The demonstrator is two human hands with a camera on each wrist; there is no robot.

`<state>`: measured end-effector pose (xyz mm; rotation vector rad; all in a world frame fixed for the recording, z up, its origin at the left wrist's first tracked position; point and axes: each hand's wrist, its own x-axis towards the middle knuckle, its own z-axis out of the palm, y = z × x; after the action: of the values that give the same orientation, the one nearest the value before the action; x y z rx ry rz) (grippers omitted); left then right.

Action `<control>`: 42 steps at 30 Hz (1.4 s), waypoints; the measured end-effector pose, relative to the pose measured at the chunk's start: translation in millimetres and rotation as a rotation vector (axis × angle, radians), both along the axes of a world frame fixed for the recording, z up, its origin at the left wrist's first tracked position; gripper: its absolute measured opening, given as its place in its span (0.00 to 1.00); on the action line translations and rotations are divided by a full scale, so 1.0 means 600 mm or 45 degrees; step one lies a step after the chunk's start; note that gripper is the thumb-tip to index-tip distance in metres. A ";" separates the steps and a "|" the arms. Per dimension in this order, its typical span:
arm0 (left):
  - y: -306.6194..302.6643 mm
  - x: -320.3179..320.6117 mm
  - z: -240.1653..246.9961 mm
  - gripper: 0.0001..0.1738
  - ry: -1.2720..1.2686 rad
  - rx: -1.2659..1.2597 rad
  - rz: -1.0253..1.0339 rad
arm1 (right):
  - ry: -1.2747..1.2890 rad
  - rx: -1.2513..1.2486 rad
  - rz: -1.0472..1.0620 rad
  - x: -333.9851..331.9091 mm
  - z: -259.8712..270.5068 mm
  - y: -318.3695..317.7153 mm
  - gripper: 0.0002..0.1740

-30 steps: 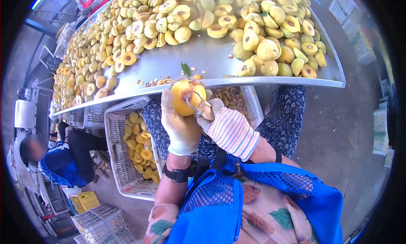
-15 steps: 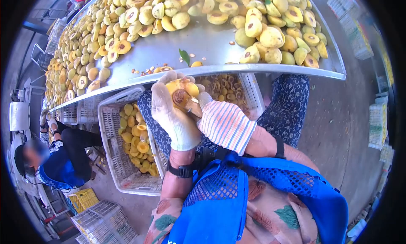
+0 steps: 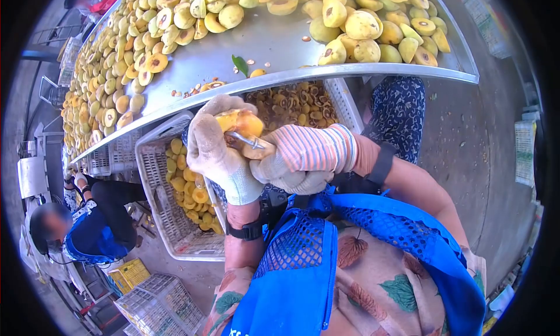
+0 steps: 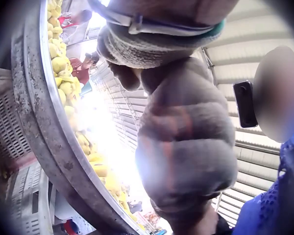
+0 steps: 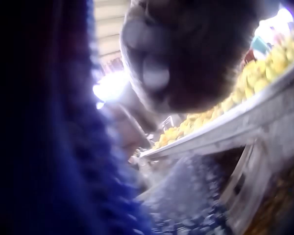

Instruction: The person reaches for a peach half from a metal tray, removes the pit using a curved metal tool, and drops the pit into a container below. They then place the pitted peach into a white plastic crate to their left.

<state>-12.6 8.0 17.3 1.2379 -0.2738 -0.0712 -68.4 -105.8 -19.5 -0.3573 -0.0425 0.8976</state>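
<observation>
In the head view my gloved left hand (image 3: 217, 152) cups a yellow peach half (image 3: 249, 124), fingers curled round its far side, close below the table edge. My right hand (image 3: 306, 155), in a striped glove, grips a pitting tool (image 3: 261, 150) with a wooden handle and a thin bent metal end. That metal end lies in the reddish-brown hollow of the peach half. In the left wrist view both gloves show, and the peach is hidden behind them. The right wrist view is dark and blurred, with a glove (image 5: 186, 58) at the top.
A metal table (image 3: 274, 79) ahead bears heaps of halved peaches (image 3: 131, 62). Below its edge stand a white crate (image 3: 178, 251) of yellow halves and another crate (image 3: 344, 103) of brownish pieces. Another person (image 3: 96, 231) sits at the left, near stacked crates (image 3: 160, 307).
Both hands have come lower and closer to the body with the peach half. The right hand has turned at the wrist, and the tool's metal end shows at a different angle in the fruit.
</observation>
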 end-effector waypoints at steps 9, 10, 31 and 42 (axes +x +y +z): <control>-0.002 0.035 -0.009 0.29 0.278 -0.292 -0.029 | -0.773 -1.018 -0.523 -0.017 -0.059 -0.008 0.10; -0.003 0.041 -0.011 0.29 0.266 -0.302 -0.018 | -1.256 -2.119 -0.585 -0.005 -0.029 0.001 0.10; 0.193 0.161 -0.032 0.29 -0.073 0.935 0.196 | -0.003 -3.535 -1.481 -0.070 0.037 -0.323 0.12; -0.318 0.220 -0.083 0.39 -0.955 0.910 -1.127 | 0.087 -3.411 -0.264 -0.005 0.046 -0.347 0.23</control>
<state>119.2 -182.6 -32.3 1.7243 -1.5451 -0.5040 -71.1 -314.0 8.1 -2.6837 1.3560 0.1642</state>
